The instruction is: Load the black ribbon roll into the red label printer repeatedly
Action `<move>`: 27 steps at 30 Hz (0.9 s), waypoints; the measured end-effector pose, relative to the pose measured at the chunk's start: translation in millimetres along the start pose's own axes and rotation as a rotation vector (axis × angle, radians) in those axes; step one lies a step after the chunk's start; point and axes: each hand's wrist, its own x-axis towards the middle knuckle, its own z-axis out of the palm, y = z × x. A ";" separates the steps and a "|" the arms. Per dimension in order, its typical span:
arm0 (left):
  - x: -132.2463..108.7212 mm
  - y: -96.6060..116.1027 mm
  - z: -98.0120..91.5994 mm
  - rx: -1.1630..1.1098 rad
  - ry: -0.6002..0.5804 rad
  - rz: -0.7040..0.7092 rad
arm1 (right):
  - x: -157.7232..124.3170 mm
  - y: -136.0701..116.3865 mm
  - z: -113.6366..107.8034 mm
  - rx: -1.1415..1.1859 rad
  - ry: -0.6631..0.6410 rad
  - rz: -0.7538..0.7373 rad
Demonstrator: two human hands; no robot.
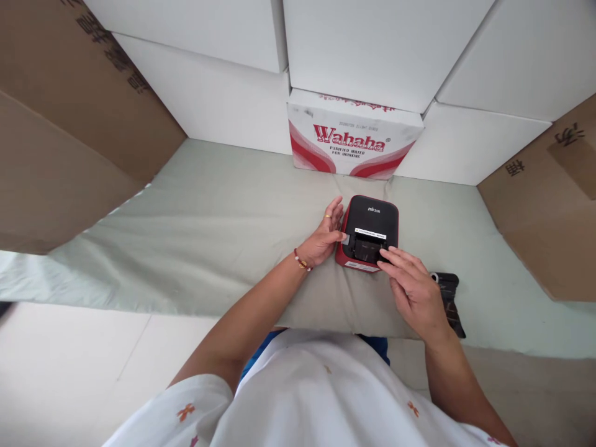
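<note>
While the left hand [323, 239], loosely open, rested its thumb on the left edge of a black-and-red device [375, 214] on the counter [223, 205], the right hand [414, 288], fingers extended, touched its near right part; neither grip visibly enclosed anything.

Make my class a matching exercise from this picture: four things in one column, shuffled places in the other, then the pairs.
1. Wahaha box
2. Left hand
3. Right hand
4. Black-topped device

A. At the device's near right corner
B. Between the two hands
C. At the device's left side
D. Beyond the device

Pairs: 1-D, 2-C, 3-A, 4-B
</note>
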 end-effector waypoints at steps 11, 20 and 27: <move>0.4 -10.5 0.8 -0.036 -0.023 0.100 | 46.4 14.3 -6.9 0.044 -0.041 0.207; 0.0 -6.6 3.2 -0.064 -0.010 0.077 | 145.4 34.3 21.4 -0.617 -0.745 0.456; 1.9 -8.7 3.6 -0.079 0.003 0.077 | 146.6 25.9 28.8 -0.629 -0.775 0.500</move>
